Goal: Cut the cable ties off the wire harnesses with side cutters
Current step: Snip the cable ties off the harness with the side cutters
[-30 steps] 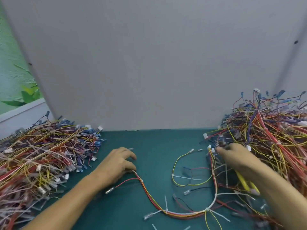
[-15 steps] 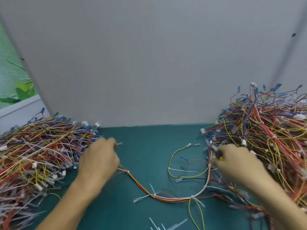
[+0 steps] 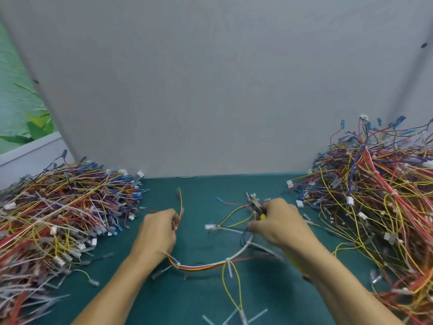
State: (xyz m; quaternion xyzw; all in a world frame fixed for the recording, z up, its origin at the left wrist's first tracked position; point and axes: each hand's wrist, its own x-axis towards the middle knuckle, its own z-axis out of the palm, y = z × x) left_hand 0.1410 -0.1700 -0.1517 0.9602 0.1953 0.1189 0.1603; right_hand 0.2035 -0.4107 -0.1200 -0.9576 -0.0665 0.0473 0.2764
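L hand (image 3: 157,233) inward w/ harness (image 3: 203,266)

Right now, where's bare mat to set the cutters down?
Bare mat runs along the wall between left pile and right pile, and below the harness beside the left forearm. Crowded between left hand and right hand; cut ties litter the front edge.

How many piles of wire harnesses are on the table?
2: left pile at the left edge, right pile at the right. Both run out of frame, so more may be hidden.

Grey partition (image 3: 210,90), teal mat (image 3: 206,191)
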